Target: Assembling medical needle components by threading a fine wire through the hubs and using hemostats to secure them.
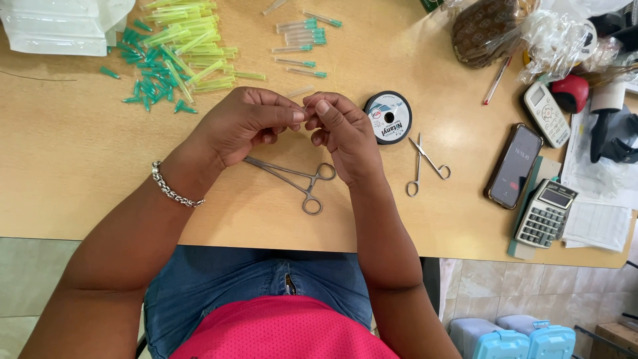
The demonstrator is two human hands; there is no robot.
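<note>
A light wooden table (80,166) fills most of the view, with the person seated at its near edge. Both hands meet above the middle of it. The left hand (242,123), with a silver chain bracelet (174,189) at the wrist, and the right hand (342,133) bring their thumbs and forefingers together tip to tip, pinched on something too thin and small to make out. The other fingers curl in loosely.

At the top left lies a stack of clear plastic bags (60,26), and beside it a heap of yellow-green capped needles and loose green needle hubs (176,53). A smaller row of clear capped needles with green ends (302,33) lies above the hands. At the right edge are crumpled plastic wrappings (518,30), a smartphone (515,166), a grey calculator (546,213) and a white handset (545,113).

Just right of the right hand sits a round spool of thin line (389,118), lying flat. Under the hands rests a steel needle holder (292,176), and well apart to the right, small steel scissors (422,163) lie slightly open. A thin red pen (496,81) lies further up.
</note>
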